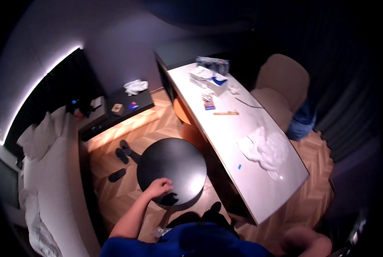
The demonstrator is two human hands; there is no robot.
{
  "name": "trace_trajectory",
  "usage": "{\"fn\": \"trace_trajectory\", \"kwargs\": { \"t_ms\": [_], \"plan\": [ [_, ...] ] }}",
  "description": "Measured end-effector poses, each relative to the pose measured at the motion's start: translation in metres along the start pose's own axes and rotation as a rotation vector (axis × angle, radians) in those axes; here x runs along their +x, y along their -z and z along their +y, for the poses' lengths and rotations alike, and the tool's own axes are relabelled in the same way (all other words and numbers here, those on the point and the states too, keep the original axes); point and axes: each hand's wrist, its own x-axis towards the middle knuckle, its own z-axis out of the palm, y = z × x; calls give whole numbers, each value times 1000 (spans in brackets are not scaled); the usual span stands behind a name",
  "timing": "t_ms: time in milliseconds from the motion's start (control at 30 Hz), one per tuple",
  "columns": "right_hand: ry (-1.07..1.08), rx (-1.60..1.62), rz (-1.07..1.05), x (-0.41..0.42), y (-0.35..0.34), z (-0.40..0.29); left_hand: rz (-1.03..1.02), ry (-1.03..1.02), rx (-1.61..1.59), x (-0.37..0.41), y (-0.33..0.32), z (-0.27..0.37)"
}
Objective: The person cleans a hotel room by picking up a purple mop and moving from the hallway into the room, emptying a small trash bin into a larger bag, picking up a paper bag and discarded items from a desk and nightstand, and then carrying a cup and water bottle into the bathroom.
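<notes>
My left hand hovers above the near side of a round black table; its fingers are loosely bent and slightly apart, with nothing visible in them. A dark reflection or shadow of the hand shows on the glossy top. Of my right arm only a blurred, bent part appears at the lower right, and the hand itself cannot be made out. Right of the round table stands a long white-topped table. On it lie a crumpled white cloth and a small blue piece.
An open box, a plastic bag and a light-brown strip lie farther along the white tabletop. A padded chair stands beyond. Dark slippers lie on the wood floor, near the bed at left.
</notes>
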Motion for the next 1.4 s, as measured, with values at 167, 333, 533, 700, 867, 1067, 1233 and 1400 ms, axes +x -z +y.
{"fn": "trace_trajectory", "kwargs": {
  "t_ms": [167,333,533,700,867,1067,1233,1400],
  "plan": [
    [36,20,23,-68,93,-7,76,16,-96,123,36,78],
    [-13,-43,183,-126,156,2,183,211,-256,229,71,144],
    [-267,-174,545,-202,205,4,334,138,-210,398,103,240],
    [-867,-254,1227,-268,227,50,550,-20,-222,568,157,262],
    [-1487,-372,1628,-328,346,211,695,91,-234,673,216,256],
    [-1733,-1054,879,-367,531,393,344,155,-383,724,232,276],
    [-2006,-1096,613,-420,591,499,74,-135,-515,697,229,302],
    [-1611,-1146,1186,-432,580,494,293,-457,-237,585,192,363]
  ]
}}
